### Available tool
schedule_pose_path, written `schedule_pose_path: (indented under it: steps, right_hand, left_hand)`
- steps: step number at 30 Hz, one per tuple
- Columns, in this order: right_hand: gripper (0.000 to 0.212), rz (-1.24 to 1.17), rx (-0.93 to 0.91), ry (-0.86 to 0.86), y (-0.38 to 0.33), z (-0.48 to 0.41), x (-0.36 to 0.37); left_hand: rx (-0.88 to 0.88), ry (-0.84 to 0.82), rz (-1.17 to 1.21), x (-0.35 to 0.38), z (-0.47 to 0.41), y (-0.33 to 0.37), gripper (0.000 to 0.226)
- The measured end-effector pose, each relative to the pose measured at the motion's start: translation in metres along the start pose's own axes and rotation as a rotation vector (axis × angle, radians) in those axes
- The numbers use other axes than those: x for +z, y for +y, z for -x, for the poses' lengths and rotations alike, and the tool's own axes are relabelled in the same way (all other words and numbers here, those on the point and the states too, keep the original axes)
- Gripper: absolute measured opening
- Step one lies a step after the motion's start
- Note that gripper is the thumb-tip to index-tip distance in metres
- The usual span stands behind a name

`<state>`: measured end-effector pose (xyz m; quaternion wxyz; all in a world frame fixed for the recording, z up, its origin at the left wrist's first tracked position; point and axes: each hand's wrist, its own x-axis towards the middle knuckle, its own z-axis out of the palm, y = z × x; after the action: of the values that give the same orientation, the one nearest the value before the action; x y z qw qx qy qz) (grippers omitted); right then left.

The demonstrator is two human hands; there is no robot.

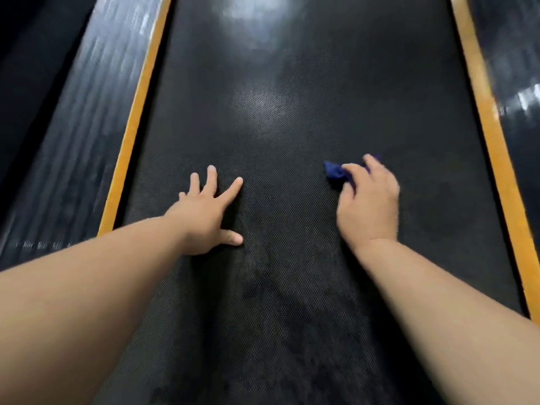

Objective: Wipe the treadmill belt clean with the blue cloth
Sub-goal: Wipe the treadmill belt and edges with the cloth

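Note:
The black textured treadmill belt (277, 127) fills the middle of the view and runs away from me. My left hand (209, 213) rests flat on the belt left of centre, fingers spread and straight. My right hand (369, 203) is on the belt to the right, fingers curled round a bunched blue cloth (336, 171). Most of the cloth is hidden under that hand; only a corner shows at the upper left of it. The right hand is blurred.
An orange strip (137, 124) borders the belt on the left and another orange strip (485, 118) on the right. Beyond them lie the dark ribbed side rails (79, 135). Bright light patches reflect on the belt further ahead.

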<state>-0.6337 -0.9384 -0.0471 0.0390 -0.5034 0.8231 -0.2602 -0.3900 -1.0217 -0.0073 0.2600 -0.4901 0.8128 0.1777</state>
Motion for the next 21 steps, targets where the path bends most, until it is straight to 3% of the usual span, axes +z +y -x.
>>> schedule_pose_path:
  steps: [4,7,9,13,16,19,21]
  right_hand:
    - [0.036,-0.094,-0.429,-0.136,-0.045,0.050,0.017]
    - [0.038,-0.061,-0.550,-0.194,-0.029,0.053,0.017]
    - [0.035,0.001,-0.500,-0.087,-0.003,0.035,0.010]
    - [0.035,0.071,-0.019,-0.020,0.037,0.006,-0.014]
    - [0.047,0.011,-0.187,-0.111,0.015,0.027,-0.007]
    - [0.045,-0.012,-0.394,-0.235,0.023,0.055,-0.016]
    - [0.044,0.078,-0.378,-0.190,0.051,0.044,-0.036]
  left_hand:
    - [-0.011,0.022,-0.016,0.000,0.001,0.001,0.111]
    - [-0.013,0.026,-0.008,0.000,-0.002,0.002,0.113]
    - [-0.021,0.036,-0.034,-0.001,0.000,0.002,0.114]
    - [-0.050,0.068,-0.043,-0.011,0.002,0.014,0.118]
    - [0.078,0.154,0.037,-0.020,0.003,0.047,0.122]
    - [0.194,0.123,0.000,-0.016,0.007,0.091,0.123]
    - [0.200,0.099,-0.042,-0.014,0.011,0.108,0.124]
